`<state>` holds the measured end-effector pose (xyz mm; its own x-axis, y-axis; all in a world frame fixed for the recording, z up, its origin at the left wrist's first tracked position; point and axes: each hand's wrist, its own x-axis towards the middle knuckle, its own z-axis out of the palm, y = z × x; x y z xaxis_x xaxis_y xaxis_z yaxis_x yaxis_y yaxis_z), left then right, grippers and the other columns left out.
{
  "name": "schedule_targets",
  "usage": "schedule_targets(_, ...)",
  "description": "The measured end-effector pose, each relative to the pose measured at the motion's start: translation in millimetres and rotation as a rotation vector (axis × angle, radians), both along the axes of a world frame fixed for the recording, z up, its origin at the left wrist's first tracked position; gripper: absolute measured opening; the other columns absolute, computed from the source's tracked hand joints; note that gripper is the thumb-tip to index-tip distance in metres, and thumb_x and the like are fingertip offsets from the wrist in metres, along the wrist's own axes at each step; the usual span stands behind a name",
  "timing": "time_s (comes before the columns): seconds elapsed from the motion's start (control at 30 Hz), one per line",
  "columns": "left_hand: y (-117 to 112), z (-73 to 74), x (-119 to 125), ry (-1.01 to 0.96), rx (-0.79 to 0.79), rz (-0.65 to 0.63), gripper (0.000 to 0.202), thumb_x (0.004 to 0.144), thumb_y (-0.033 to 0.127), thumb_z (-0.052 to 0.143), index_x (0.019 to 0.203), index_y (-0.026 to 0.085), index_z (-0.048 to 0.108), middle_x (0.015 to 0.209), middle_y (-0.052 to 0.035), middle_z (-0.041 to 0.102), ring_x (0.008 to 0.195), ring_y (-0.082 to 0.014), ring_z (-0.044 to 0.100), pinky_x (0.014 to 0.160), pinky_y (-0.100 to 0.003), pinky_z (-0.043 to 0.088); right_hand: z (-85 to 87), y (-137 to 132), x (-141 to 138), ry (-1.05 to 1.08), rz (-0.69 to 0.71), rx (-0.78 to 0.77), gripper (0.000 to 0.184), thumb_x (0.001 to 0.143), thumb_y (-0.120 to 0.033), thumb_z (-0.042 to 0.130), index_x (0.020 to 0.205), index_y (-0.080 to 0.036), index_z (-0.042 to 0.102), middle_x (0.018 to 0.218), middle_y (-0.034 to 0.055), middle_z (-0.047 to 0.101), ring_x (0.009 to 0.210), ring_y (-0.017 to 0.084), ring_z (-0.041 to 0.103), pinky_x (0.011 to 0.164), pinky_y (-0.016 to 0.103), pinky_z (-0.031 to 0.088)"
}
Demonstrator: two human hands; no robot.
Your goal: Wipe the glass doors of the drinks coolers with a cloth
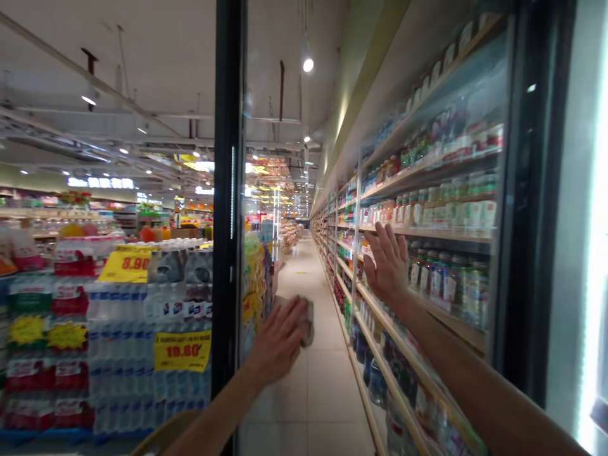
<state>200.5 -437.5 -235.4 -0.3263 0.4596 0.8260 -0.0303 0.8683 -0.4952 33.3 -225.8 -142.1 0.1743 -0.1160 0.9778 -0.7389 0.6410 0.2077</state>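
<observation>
My left hand point(279, 339) is low on the glass door point(304, 386), with its fingers bent over a small greyish cloth point(308, 322), pressed toward the pane. Most of the cloth is hidden under the fingers. Higher and to the right, my right hand point(387, 263) is raised with its fingers stretched out and nothing in it. Its palm faces the glass; whether it touches cannot be made out. The door's dark frame point(227, 209) stands upright to the left of both hands.
Rows of bottled drinks point(446, 202) fill the shelves behind my right hand. Stacked packs of bottled water point(147, 354) with yellow price signs point(183, 351) stand left of the frame. A tiled aisle point(327, 386) runs away beyond the pane. Bright light point(593, 253) lies far right.
</observation>
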Motion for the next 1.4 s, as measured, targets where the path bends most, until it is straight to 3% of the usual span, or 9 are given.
schedule_targets(0.13, 2, 31.9, -5, 0.274, 0.286, 0.099, 0.029, 0.083, 0.018, 0.046, 0.111, 0.017, 0.052, 0.144, -0.0135, 0.036, 0.138, -0.0258, 0.024, 0.111, -0.048, 0.023, -0.8, 1, 0, 0.006, -0.001, -0.009, 0.048, 0.090, -0.029, 0.038, 0.137, -0.022, 0.037, 0.146, 0.0097, 0.035, 0.139, 0.022, 0.023, 0.111, 0.047, 0.018)
schedule_targets(0.3, 11, 17.1, -13, 0.026, -0.032, -0.033, 0.027, 0.084, 0.032, 0.048, 0.109, 0.023, 0.057, 0.137, -0.0068, 0.048, 0.138, -0.0213, 0.023, 0.114, -0.042, 0.016, 0.6, 4, -2, 0.017, -0.003, -0.001, 0.048, 0.090, -0.028, 0.037, 0.138, -0.023, 0.037, 0.144, 0.0096, 0.038, 0.139, 0.022, 0.024, 0.111, 0.046, 0.020)
schedule_targets(0.5, 10, 50.0, -15, 0.287, 0.204, 0.131, 0.048, 0.086, 0.029, 0.046, 0.132, 0.015, 0.041, 0.143, -0.0157, 0.037, 0.140, -0.0229, 0.018, 0.114, -0.046, 0.011, -0.8, 4, -2, 0.007, 0.006, -0.008, 0.049, 0.089, -0.027, 0.038, 0.138, -0.024, 0.036, 0.145, 0.0084, 0.037, 0.139, 0.021, 0.024, 0.112, 0.046, 0.019)
schedule_targets(0.67, 21, 43.5, -20, 0.123, -0.067, 0.026, 0.047, 0.086, 0.024, 0.042, 0.134, 0.022, 0.040, 0.135, -0.0033, 0.050, 0.138, -0.0130, 0.021, 0.117, -0.034, 0.008, -0.6, 5, -2, 0.009, 0.031, 0.006, 0.049, 0.088, -0.027, 0.038, 0.137, -0.023, 0.038, 0.146, 0.0083, 0.036, 0.139, 0.022, 0.024, 0.111, 0.047, 0.020)
schedule_targets(0.87, 13, 90.5, -18, 0.351, 0.216, 0.103, 0.049, 0.090, 0.025, 0.036, 0.137, 0.011, 0.033, 0.148, -0.0154, 0.029, 0.141, -0.0212, 0.013, 0.115, -0.048, 0.008, -0.3, 6, -1, -0.010, 0.005, 0.000, 0.045, 0.088, -0.027, 0.037, 0.133, -0.022, 0.043, 0.144, 0.0081, 0.039, 0.139, 0.021, 0.024, 0.111, 0.046, 0.021)
schedule_targets(1.07, 45, 70.4, -33, 0.155, 0.043, 0.078, 0.044, 0.090, 0.033, 0.042, 0.131, 0.016, 0.043, 0.141, -0.0110, 0.041, 0.138, -0.0221, 0.024, 0.115, -0.046, 0.015, 0.3, 7, -2, 0.001, 0.018, 0.005, 0.048, 0.087, -0.026, 0.038, 0.134, -0.023, 0.042, 0.146, 0.0062, 0.035, 0.139, 0.022, 0.024, 0.111, 0.046, 0.021)
schedule_targets(1.17, 31, 84.3, -28, 0.148, 0.004, 0.061, 0.051, 0.088, 0.044, 0.046, 0.132, 0.018, 0.041, 0.140, -0.0114, 0.043, 0.136, -0.0208, 0.030, 0.115, -0.046, 0.009, 0.4, 7, -2, -0.017, 0.018, 0.003, 0.049, 0.087, -0.025, 0.038, 0.135, -0.024, 0.040, 0.146, 0.0055, 0.035, 0.139, 0.021, 0.023, 0.111, 0.046, 0.020)
schedule_targets(1.3, 6, 114.8, -19, 0.312, 0.268, 0.117, 0.051, 0.091, 0.041, 0.041, 0.136, 0.018, 0.035, 0.147, -0.0131, 0.032, 0.138, -0.0229, 0.023, 0.115, -0.049, 0.005, 0.7, 6, 1, -0.030, -0.015, -0.007, 0.045, 0.087, -0.027, 0.036, 0.131, -0.022, 0.046, 0.143, 0.0074, 0.040, 0.139, 0.020, 0.024, 0.110, 0.044, 0.023)
schedule_targets(1.4, 17, 104.9, -25, 0.240, 0.195, 0.061, 0.046, 0.092, 0.037, 0.039, 0.135, 0.020, 0.037, 0.148, -0.0095, 0.030, 0.140, -0.0221, 0.019, 0.115, -0.048, 0.008, 0.7, 5, 1, -0.034, -0.010, -0.003, 0.045, 0.087, -0.028, 0.036, 0.131, -0.021, 0.045, 0.144, 0.0080, 0.039, 0.139, 0.021, 0.024, 0.110, 0.045, 0.022)
